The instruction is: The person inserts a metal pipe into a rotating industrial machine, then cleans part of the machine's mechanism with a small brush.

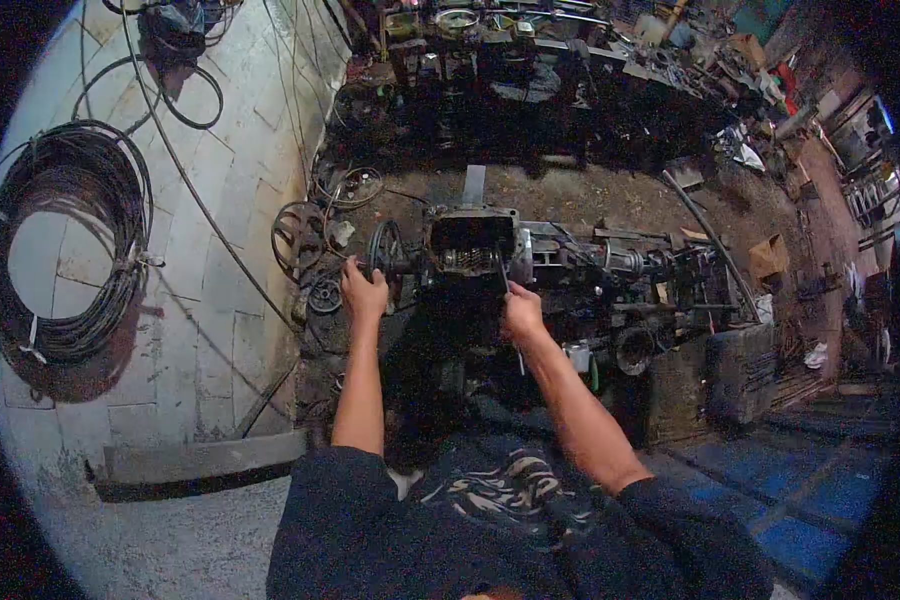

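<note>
The right hand point(522, 315) is closed in a fist around a slim, straight metal rod point(505, 277), whose upper end reaches the near edge of an open housing point(517, 226) and whose lower end sticks out below the fist. The left hand point(365, 292) is partly open, fingers loosely bent, at the left side of a dark spoked wheel point(384, 250); whether it grips the rim or only touches it, I cannot tell. The housing is a boxy, dark metal casting with a thick, greasy-looking rim, lying between the wheel and a long row of machine parts point(625, 262). Inside it, a ribbed shaft point(470, 260) shows a duller metallic shine. A round, hollow-faced part point(634, 350) sits lower right. Brown, gritty ground point(580, 187) spreads behind the housing, and a thick coil of black cable point(130, 200) hangs against pale, block-patterned masonry point(205, 215) on the left.
</note>
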